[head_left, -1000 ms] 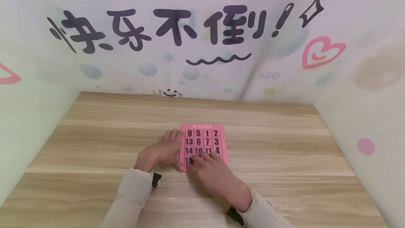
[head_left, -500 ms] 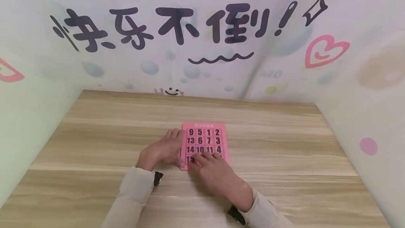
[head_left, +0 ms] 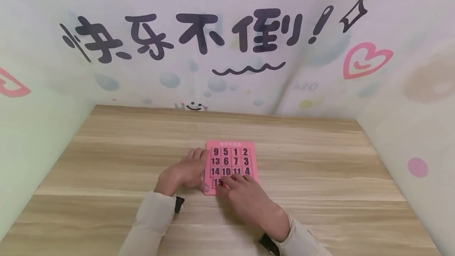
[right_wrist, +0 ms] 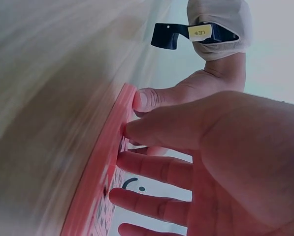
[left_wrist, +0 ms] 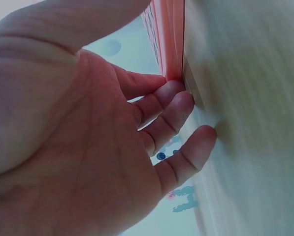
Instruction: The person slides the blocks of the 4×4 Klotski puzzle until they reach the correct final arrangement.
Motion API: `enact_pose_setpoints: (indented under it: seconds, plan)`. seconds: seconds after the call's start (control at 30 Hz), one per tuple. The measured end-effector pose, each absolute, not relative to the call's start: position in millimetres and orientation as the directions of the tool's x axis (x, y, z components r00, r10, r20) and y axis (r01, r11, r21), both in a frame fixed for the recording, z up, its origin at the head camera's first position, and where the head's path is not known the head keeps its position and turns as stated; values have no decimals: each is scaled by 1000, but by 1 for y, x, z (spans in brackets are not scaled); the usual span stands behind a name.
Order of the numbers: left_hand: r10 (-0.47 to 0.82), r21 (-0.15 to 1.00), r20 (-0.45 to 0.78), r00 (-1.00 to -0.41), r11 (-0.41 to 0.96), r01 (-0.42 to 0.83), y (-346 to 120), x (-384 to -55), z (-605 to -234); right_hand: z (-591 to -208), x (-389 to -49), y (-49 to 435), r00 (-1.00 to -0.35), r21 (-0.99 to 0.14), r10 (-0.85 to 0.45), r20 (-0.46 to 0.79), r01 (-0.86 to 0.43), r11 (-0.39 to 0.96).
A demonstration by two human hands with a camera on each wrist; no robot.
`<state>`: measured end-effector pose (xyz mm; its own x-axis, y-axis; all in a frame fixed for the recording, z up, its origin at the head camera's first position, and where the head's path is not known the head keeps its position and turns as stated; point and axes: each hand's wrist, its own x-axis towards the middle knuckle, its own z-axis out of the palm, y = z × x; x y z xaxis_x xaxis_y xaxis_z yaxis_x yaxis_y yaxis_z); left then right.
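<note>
A pink number sliding puzzle (head_left: 230, 144) lies flat on the wooden table, its black-numbered tiles in rows. My left hand (head_left: 187, 172) holds it by the left side, thumb at the near left corner and fingers along the edge. In the left wrist view, bent fingers (left_wrist: 179, 105) reach the pink side, close to the tabletop. My right hand (head_left: 245, 198) covers most of the bottom row. Its thumb and index fingertips touch the tiles beside tile 15 (head_left: 216, 183), the other fingers extended in the right wrist view. A gap shows left of tile 15.
The wooden table (head_left: 313, 161) reaches back to a printed cloth wall (head_left: 199, 86), with side walls at left and right. Both wrists carry black straps over pale sleeves (head_left: 153, 208).
Tile 15 has slid a little to the right, exposing a gap in the bottom left corner. The right fingers moved slightly with it; the left hand stays at the puzzle's edge.
</note>
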<state>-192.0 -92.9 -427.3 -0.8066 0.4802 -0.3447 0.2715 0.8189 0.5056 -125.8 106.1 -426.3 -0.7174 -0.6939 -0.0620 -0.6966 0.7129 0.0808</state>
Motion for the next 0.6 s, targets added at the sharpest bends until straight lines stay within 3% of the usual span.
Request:
enact_pose_setpoints:
  seconds: [0.6]
  plan:
    - [487, 500, -351, -800, 820, 280, -92, -192, -426, -415, -124, 118, -751, 47, -643, -150, -655, 754]
